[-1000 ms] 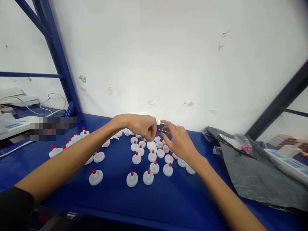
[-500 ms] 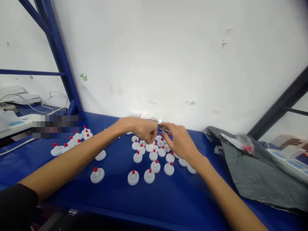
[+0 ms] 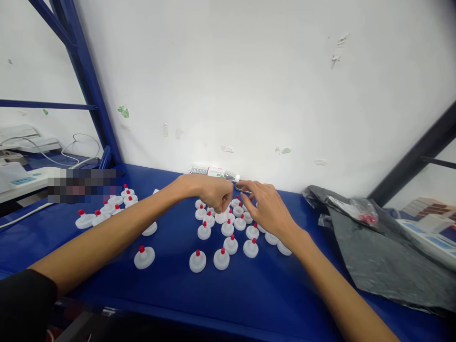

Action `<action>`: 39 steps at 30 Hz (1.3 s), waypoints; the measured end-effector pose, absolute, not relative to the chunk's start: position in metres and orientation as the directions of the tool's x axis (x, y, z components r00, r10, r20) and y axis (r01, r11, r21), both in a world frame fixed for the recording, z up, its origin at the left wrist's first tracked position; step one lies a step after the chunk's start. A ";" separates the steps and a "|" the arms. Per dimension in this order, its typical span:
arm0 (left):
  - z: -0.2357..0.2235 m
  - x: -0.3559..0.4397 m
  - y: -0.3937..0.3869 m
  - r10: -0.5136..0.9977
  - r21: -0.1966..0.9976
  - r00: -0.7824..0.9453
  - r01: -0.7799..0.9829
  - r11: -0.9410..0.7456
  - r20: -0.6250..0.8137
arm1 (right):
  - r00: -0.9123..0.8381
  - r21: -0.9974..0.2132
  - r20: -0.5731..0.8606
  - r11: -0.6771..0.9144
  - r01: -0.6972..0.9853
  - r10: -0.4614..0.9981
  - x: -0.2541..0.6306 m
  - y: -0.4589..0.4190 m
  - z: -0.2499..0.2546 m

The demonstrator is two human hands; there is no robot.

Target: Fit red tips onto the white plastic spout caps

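White round caps with red tips, such as the front cap (image 3: 221, 259), stand in a loose cluster on the blue table (image 3: 171, 294). Over the back of this cluster my left hand (image 3: 216, 192) is closed, fingertips down at a white cap (image 3: 221, 218) whose tip they cover. What those fingers pinch, if anything, is hidden. My right hand (image 3: 265, 204) hovers at the cluster's right side, thumb and fingers apart. Its fingertips are by a flat dark object with a shiny rim (image 3: 242, 188), perhaps a phone, partly covered by the hand.
A clear plastic bottle with a white cap (image 3: 213, 172) lies against the wall. More red-tipped caps (image 3: 85, 220) stand at left, beyond my left forearm. A grey plastic bag (image 3: 377, 256) covers the right side. Blue frame posts (image 3: 94, 85) rise at left.
The view has shifted very slightly. Both hands keep nearly the same place and pose, and the caps stand as before.
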State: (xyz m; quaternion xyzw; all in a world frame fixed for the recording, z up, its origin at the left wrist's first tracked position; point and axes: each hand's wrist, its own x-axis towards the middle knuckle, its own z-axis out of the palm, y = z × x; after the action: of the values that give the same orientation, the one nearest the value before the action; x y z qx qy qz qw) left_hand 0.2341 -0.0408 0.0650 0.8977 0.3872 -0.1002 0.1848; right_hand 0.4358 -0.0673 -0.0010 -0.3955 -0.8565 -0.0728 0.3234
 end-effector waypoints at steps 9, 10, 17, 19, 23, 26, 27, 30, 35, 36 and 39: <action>0.068 0.235 -0.046 0.691 0.232 0.643 0.765 -0.601 -0.329 | -0.477 -0.134 0.613 0.678 0.723 0.630 0.436 -0.067 -0.002; 0.068 0.234 -0.045 0.695 0.233 0.640 0.768 -0.596 -0.329 | -0.476 -0.134 0.615 0.678 0.723 0.629 0.436 -0.067 -0.003; 0.066 0.232 -0.044 0.700 0.212 0.609 0.790 -0.575 -0.372 | -0.478 -0.134 0.612 0.679 0.722 0.630 0.435 -0.067 -0.003; 0.063 0.233 -0.042 0.695 0.214 0.606 0.792 -0.572 -0.387 | -0.480 -0.132 0.612 0.679 0.722 0.629 0.435 -0.067 -0.003; 0.059 0.235 -0.041 0.681 0.241 0.612 0.788 -0.566 -0.402 | -0.483 -0.130 0.610 0.680 0.722 0.629 0.436 -0.067 -0.003; 0.060 0.235 -0.043 0.693 0.249 0.609 0.792 -0.557 -0.387 | -0.483 -0.129 0.608 0.679 0.722 0.630 0.436 -0.067 -0.004; 0.060 0.236 -0.044 0.694 0.245 0.607 0.793 -0.557 -0.387 | -0.483 -0.129 0.608 0.679 0.722 0.630 0.435 -0.067 -0.004; 0.063 0.239 -0.049 0.702 0.209 0.594 0.801 -0.561 -0.393 | -0.485 -0.131 0.606 0.681 0.720 0.630 0.435 -0.067 -0.004; 0.063 0.244 -0.054 0.733 0.126 0.543 0.829 -0.545 -0.410 | -0.497 -0.132 0.597 0.688 0.713 0.629 0.435 -0.066 -0.004; 0.062 0.245 -0.054 0.736 0.111 0.540 0.830 -0.547 -0.409 | -0.500 -0.132 0.595 0.690 0.712 0.629 0.435 -0.065 -0.004; 0.059 0.247 -0.055 0.742 0.079 0.543 0.824 -0.562 -0.393 | -0.504 -0.134 0.592 0.693 0.708 0.629 0.435 -0.065 -0.004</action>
State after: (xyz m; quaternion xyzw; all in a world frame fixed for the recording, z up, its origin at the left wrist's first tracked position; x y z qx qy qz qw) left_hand 0.2470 -0.0553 0.0592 0.8691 0.4504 -0.1597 0.1281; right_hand 0.4346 -0.0653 -0.0039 -0.3866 -0.8648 -0.0629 0.3142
